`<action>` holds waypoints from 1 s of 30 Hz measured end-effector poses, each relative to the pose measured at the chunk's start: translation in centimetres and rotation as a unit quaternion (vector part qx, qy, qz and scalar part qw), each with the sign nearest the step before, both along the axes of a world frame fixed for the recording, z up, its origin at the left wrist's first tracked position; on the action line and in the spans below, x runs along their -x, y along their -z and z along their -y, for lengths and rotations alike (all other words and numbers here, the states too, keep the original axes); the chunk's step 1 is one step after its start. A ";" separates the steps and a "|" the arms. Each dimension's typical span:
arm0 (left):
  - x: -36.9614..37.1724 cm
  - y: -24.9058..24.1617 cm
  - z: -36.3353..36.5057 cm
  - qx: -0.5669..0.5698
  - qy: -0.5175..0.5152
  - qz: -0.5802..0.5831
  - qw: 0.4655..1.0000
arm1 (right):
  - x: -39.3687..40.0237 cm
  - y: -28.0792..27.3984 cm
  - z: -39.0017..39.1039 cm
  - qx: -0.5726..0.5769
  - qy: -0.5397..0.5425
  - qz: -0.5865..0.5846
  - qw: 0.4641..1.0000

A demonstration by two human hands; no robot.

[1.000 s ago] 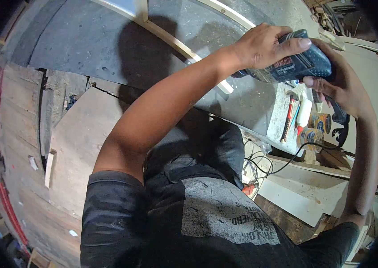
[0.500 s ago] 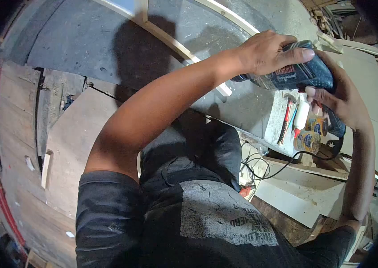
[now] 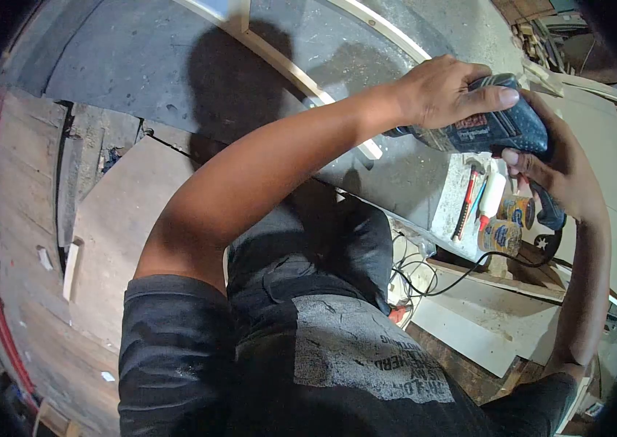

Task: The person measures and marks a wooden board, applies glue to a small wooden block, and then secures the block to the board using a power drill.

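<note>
A dark Bosch power drill (image 3: 506, 125) is held in both my hands above the grey work surface (image 3: 141, 80), its front end pointing left. My left hand (image 3: 443, 93) lies over the top of the drill body, thumb pressed along its side. Round the rear handle my right hand (image 3: 569, 178) is closed, with the thumb showing at the near side. Part of the handle and the right fingers are hidden. Below the drill's front end lies the end of a pale wooden strip (image 3: 368, 148); my forearm partly covers it, and contact with the drill cannot be made out.
Near the drill lie a hammer (image 3: 466, 200), a white glue bottle (image 3: 493, 195) with a red tip and labelled jars (image 3: 500, 237). A black cord (image 3: 461, 285) loops below. Wooden frame pieces (image 3: 279, 62) lie at the top, boards (image 3: 122, 211) at left.
The view has shifted slightly. The drill sits a little lower in the picture, and both hands keep the same hold on it.
</note>
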State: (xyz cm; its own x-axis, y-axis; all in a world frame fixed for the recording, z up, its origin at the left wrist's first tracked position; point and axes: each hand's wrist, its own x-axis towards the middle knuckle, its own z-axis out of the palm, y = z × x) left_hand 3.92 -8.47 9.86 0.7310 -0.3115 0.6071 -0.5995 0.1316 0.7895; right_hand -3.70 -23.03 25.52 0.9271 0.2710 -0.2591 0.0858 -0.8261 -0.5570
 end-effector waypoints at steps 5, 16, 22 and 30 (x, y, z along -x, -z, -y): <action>0.0 0.1 -0.1 0.002 0.001 0.006 1.000 | -0.1 0.0 0.4 -0.002 0.004 0.009 1.000; -0.3 0.2 -0.1 -0.047 0.050 0.018 0.997 | 0.3 0.6 1.3 0.008 -0.024 0.041 0.999; 0.0 0.8 -0.5 -0.033 0.082 0.003 0.996 | 0.5 -0.4 -0.4 0.018 0.029 -0.039 0.999; -0.1 0.1 -1.5 -0.042 0.144 0.008 0.989 | 0.5 0.4 0.7 -0.012 0.028 -0.010 0.999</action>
State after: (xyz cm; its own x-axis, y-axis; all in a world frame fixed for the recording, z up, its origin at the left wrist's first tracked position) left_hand 4.03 -6.95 9.78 0.5949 -0.5556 0.5809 -0.5591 0.2332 0.7956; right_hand -4.23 -23.72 25.12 0.9356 0.2260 -0.2712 0.0294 -0.8154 -0.5781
